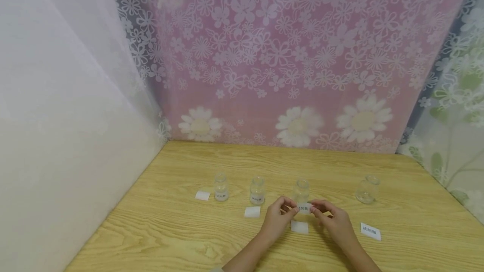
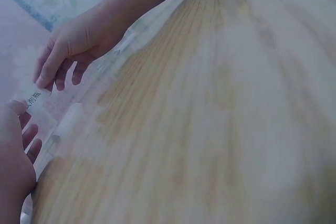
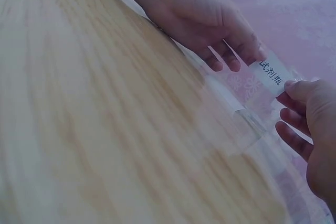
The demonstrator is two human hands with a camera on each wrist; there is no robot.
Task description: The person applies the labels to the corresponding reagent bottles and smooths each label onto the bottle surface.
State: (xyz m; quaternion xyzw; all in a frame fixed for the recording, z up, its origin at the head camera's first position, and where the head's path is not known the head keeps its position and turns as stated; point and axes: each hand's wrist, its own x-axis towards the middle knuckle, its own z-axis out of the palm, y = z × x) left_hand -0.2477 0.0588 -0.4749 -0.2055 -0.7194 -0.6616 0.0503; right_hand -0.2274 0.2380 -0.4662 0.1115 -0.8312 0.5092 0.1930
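Observation:
My left hand (image 1: pixel 277 218) and right hand (image 1: pixel 337 223) pinch the two ends of a small white label (image 1: pixel 304 208) between thumb and forefinger. Dark printed characters run across the label (image 3: pixel 272 73), which both wrist views show stretched between the hands. In the head view it overlaps the lower part of a clear glass bottle (image 1: pixel 301 188) just beyond; whether they touch, I cannot tell. Below the label, a blank white slip (image 1: pixel 300 227) lies on the table between the hands.
Left of the hands stand two glass bottles with labels, the outer (image 1: pixel 221 188) and the inner (image 1: pixel 257 190), with blank slips (image 1: pixel 202 195) nearby. At right is a tapered, unlabelled glass bottle (image 1: pixel 367 189) and a printed label (image 1: pixel 370 231) on the wooden table (image 1: pixel 170 230).

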